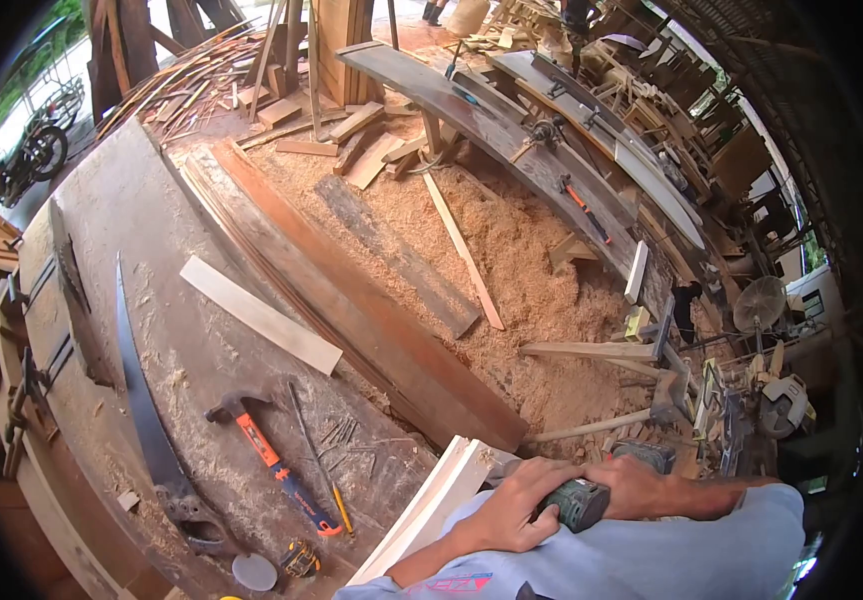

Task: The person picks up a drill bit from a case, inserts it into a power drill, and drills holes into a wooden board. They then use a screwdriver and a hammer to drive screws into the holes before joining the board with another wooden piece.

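A dark green and black power tool point(579, 506), shaped like an electric planer, is close in front of my body at the end of a pale wooden board point(431, 510). My left hand point(523, 503) is closed over its near side, with the thumb against the rounded green housing. From the right, my right hand point(629, 488) wraps around it. The hands hide much of the tool and its underside. Left of the board, a claw hammer point(273, 462) with an orange and blue handle lies on the workbench point(211, 350), beside a yellow pencil point(341, 508) and several loose nails point(339, 432).
A handsaw point(146, 400), a tape measure point(299, 558) and a short wood strip point(261, 313) rest on the bench. Long planks point(351, 290) line its far edge. Beyond lie sawdust heaps point(511, 260) and another bench point(491, 125) carrying a second hammer point(584, 207).
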The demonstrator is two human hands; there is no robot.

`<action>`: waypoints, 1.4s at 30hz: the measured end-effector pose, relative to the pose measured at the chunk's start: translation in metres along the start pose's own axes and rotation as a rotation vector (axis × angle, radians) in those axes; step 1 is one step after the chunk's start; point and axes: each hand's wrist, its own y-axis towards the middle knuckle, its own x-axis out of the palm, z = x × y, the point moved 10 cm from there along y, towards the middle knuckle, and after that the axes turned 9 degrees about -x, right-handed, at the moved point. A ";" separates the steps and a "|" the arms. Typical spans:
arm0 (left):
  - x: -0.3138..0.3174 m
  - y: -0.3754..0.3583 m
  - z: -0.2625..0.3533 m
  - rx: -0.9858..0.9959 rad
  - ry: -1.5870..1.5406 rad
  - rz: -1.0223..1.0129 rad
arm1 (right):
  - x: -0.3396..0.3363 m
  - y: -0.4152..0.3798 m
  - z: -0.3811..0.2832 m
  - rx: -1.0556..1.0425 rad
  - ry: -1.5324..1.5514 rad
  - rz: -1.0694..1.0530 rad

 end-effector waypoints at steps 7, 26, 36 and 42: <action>-0.016 0.011 0.012 -0.043 0.214 -0.081 | -0.003 0.031 -0.019 -0.213 0.045 0.117; -0.094 -0.053 0.058 -0.158 -0.102 0.825 | -0.030 0.078 -0.124 -0.996 1.054 -0.162; -0.139 -0.113 -0.010 -0.251 -0.046 1.193 | 0.014 0.154 -0.111 -0.637 0.853 0.238; -0.145 -0.137 -0.046 -0.214 -0.076 1.127 | 0.032 0.180 -0.116 -0.527 0.565 0.057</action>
